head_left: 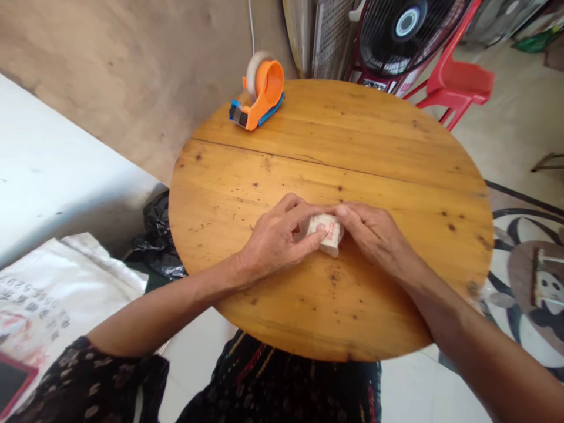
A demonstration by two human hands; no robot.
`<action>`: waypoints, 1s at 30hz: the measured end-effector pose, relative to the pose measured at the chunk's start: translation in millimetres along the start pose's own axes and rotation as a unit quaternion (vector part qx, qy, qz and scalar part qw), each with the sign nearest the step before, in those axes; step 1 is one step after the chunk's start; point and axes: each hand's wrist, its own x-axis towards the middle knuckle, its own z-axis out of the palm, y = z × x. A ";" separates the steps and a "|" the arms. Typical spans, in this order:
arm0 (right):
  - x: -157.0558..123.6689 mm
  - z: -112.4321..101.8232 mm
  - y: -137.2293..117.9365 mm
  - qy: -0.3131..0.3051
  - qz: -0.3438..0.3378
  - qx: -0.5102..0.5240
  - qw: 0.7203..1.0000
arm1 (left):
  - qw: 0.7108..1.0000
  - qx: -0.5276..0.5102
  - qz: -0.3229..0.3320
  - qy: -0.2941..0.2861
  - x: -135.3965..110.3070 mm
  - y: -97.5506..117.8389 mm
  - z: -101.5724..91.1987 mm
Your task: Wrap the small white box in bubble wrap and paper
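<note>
A small white packet with red print [326,230] is held between my two hands just above or on the round wooden table [282,170]. Its wrapping looks partly clear. My left hand [286,232] is closed on its left side, with the thumb across the printed face and the fingers along the far edge. From the right, my right hand [368,229] grips the far right edge with thumb and fingers. Both hands' fingertips meet behind the packet, where part of them is hidden.
An orange and blue tape dispenser [264,88] with a tape roll stands at the table's far left. Beyond the table are a fan [408,35] and a red plastic chair [460,82]. Black plastic bags [161,241] and a white printed sack [66,288] lie to the left.
</note>
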 end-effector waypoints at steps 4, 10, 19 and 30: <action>5.5 -11.8 8.1 0.036 0.027 0.020 0.999 | 1.000 -0.031 -0.002 0.003 2.4 -3.1 2.4; 29.7 -16.3 12.5 -0.031 -0.004 0.005 0.999 | 0.999 -0.047 0.002 -0.002 2.3 -3.2 1.2; 39.1 -10.4 5.4 0.035 -0.028 0.010 0.999 | 0.998 -0.055 -0.009 -0.009 2.6 -4.6 3.2; 25.5 -10.9 -8.1 0.021 -0.092 -0.021 0.995 | 0.997 -0.058 -0.049 -0.024 5.2 -2.2 3.6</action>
